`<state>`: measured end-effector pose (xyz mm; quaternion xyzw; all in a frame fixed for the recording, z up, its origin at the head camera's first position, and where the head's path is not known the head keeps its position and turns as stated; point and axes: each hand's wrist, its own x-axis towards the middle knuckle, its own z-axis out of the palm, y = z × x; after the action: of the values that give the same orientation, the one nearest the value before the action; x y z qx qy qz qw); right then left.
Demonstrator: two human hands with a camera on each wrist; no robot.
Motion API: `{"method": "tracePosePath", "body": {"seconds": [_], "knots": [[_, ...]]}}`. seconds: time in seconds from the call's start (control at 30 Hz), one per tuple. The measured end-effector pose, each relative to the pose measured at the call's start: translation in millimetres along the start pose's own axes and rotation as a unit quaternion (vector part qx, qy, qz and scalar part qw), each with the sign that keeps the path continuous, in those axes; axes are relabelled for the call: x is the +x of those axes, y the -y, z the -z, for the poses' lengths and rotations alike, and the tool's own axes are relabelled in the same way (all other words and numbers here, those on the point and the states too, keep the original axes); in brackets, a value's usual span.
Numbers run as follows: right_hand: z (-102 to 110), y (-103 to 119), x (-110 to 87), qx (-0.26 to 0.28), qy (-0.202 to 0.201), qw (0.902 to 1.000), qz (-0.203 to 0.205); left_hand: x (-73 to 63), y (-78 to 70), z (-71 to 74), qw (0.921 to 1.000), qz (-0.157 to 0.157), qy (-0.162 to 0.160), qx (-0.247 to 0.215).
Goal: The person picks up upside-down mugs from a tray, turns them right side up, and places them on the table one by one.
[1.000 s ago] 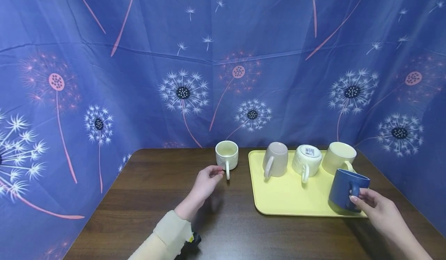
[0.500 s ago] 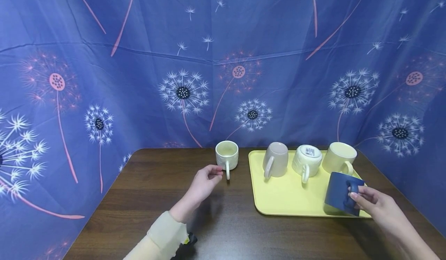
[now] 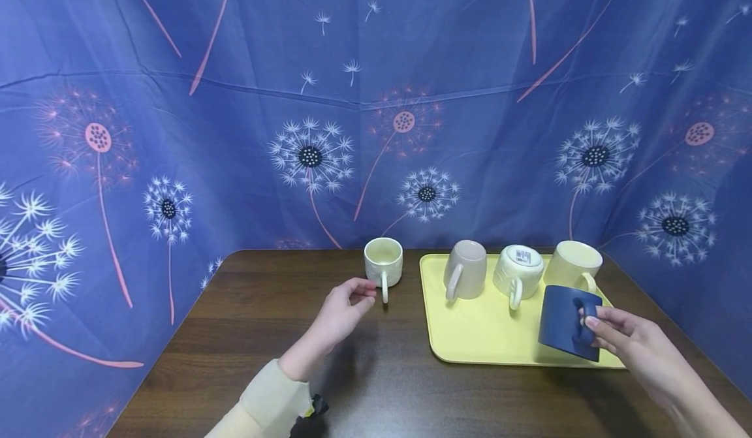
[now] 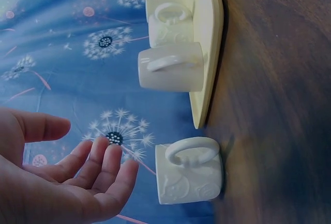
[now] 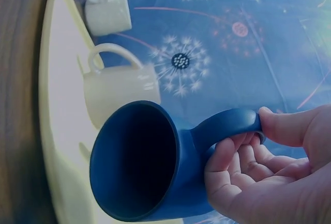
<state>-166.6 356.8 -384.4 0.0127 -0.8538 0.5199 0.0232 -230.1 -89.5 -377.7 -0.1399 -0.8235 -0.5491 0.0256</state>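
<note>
In the head view my right hand (image 3: 640, 346) grips the handle of a dark blue mug (image 3: 564, 324), held tilted above the front right of a yellow tray (image 3: 476, 340). The right wrist view shows the blue mug's mouth turned down towards the tray, thumb and fingers around its handle. My left hand (image 3: 343, 311), fingers loosely bent, hovers beside a small white mug (image 3: 378, 269) that stands upright on the table. A gap separates hand and mug in the left wrist view. Along the tray's back are a greyish mug (image 3: 470, 271) and a white mug (image 3: 519, 273), both upside down.
A cream mug (image 3: 570, 265) occupies the tray's back right, close behind the blue one. The brown wooden table (image 3: 247, 320) reaches a blue dandelion-print cloth (image 3: 235, 131) at the back and sides. A small black object (image 3: 317, 406) shows beside the left sleeve.
My right hand has turned the blue mug from mouth up to mouth down and shifted it slightly left. The left hand stays almost where it was; its forearm has dropped back a little.
</note>
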Motion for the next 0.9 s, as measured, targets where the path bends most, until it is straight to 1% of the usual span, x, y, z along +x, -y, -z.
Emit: {"method": "tracePosePath", "body": {"seconds": [0.1,0.17,0.27,0.33,0.43,0.53,0.67,0.8,0.9], "knots": [[-1,7,0.3,-0.031,0.009,0.9995,-0.006,-2.5,-1.7,1.5,1.0000,-0.004,0.004,-0.003],[-2,11,0.9,-0.017,0.017,0.9997,-0.004,-3.7,-3.1,1.9,0.9999,-0.003,0.008,-0.007],[-3,16,1.8,0.044,0.023,0.9986,0.017,-6.3,-8.1,2.6,0.9997,0.000,0.017,-0.018],[-4,19,2.1,0.089,0.031,0.9950,0.033,-7.8,-11.1,2.9,0.9994,-0.001,0.023,-0.025],[-5,25,1.1,0.123,0.039,0.9905,0.047,-10.5,-16.4,3.5,0.9991,-0.006,0.028,-0.032],[-7,33,0.2,0.112,0.042,0.9916,0.047,-12.6,-20.5,3.9,0.9988,-0.010,0.028,-0.038],[-10,43,-1.7,0.089,0.041,0.9943,0.042,-15.7,-26.7,4.5,0.9985,-0.024,0.030,-0.040],[-13,49,-2.9,0.116,0.052,0.9901,0.060,-18.6,-33.0,5.7,0.9983,-0.044,0.030,-0.026],[-16,55,-2.2,0.129,0.070,0.9866,0.072,-20.1,-37.1,6.3,0.9981,-0.054,0.026,-0.014]]}}
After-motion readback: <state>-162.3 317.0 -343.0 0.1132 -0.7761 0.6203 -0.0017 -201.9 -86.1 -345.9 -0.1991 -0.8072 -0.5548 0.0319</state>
